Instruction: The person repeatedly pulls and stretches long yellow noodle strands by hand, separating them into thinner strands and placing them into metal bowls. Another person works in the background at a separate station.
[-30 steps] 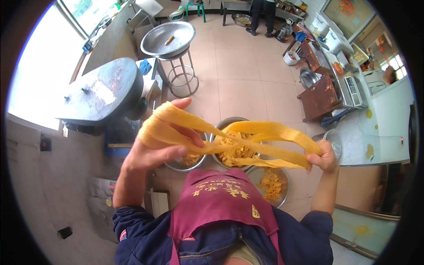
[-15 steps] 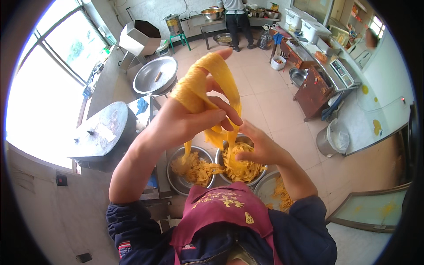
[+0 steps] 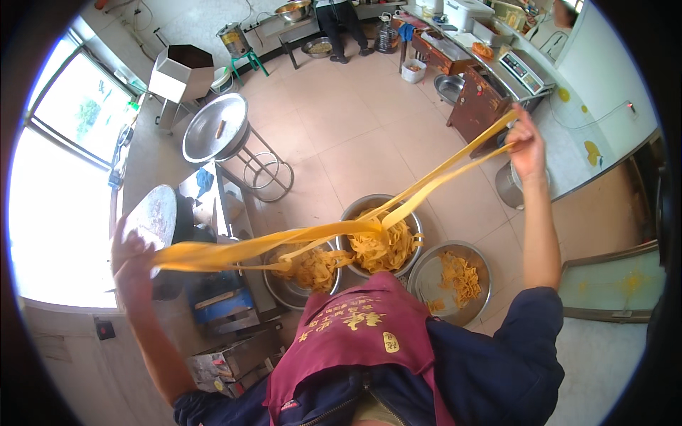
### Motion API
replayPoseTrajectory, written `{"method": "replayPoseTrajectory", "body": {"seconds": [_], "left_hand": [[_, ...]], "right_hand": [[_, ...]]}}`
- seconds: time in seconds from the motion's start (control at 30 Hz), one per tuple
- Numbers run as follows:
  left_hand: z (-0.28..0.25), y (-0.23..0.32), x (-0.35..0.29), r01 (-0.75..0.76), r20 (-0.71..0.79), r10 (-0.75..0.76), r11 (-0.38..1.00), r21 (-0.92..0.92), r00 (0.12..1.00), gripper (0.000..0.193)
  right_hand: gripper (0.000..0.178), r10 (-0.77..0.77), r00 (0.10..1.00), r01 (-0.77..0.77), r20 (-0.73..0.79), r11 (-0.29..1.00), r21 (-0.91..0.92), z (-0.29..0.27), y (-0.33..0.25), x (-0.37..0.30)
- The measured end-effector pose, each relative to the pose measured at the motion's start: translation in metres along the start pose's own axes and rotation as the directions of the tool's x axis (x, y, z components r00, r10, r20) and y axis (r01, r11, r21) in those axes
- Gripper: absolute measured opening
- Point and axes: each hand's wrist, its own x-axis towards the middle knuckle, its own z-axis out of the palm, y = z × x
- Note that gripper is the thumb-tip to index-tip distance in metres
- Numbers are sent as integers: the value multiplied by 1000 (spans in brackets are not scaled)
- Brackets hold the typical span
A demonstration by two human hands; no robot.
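While holding both hands wide apart in the head view, keeping a long run of flat yellow noodle strands (image 3: pixel 312 233) suspended in the air from far left to upper right, above the bowls. Gripping one end with the right hand (image 3: pixel 526 145), with fingers closed around two lengths set slightly apart. Having the other end at the left hand (image 3: pixel 133 261), too blurred to tell whether clenched on the strands or merely hooked through them. Crossing both sides in a fold above the middle metal bowl (image 3: pixel 364 204). Seeing a tangled noodle heap (image 3: pixel 383 252) inside that bowl, and another tangle of strips (image 3: pixel 312 270) inside the left metal bowl (image 3: pixel 284 297) just beside it, with a few strips bridging the gap between the rims. Noting a smaller noodle pile (image 3: pixel 462 278) toward the right side of the shallow right metal bowl (image 3: pixel 426 280). Wearing a maroon apron (image 3: pixel 359 319) over a dark blue jacket (image 3: pixel 501 348). Beyond, to the left, seeing a wide metal basin (image 3: pixel 202 131) with a brown stick-like piece (image 3: pixel 220 129) inside. Farther off, near the top, seeing a co-worker (image 3: pixel 337 32) in dark trousers, cut off by the upper edge, near a large clear jug (image 3: pixel 386 35). To the right, finding a digital scale (image 3: pixel 523 71) near a brown wooden cabinet (image 3: pixel 474 106), and a grey bucket (image 3: pixel 509 186) partly hidden below the right hand
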Motion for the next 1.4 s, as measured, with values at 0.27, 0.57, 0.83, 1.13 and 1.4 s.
{"method": "replayPoseTrajectory", "body": {"seconds": [0.27, 0.57, 0.83, 1.13, 1.4], "left_hand": [[-96, 23, -36, -77, -303, 137, 976, 203, 943, 66], [15, 54, -29, -97, -142, 230, 784, 614, 963, 56], [132, 79, -6, -290, 264, 219, 918, 271, 939, 56], [139, 85, 31, 42, 446, -286, 875, 482, 848, 29], [-145, 69, -85, -175, -213, 292, 881, 439, 933, 31]], "right_hand": [[61, -315, 925, 217, -214, 898, -384, -57, -87, 2], [82, 70, 870, 204, 488, 850, -485, 139, 15, -15], [87, 322, 600, 230, 732, 808, -543, 295, 159, -64], [85, 615, 560, -379, 555, 786, -488, 343, 199, -45], [84, 161, 861, 127, 483, 851, -510, 205, 0, 50]]}}
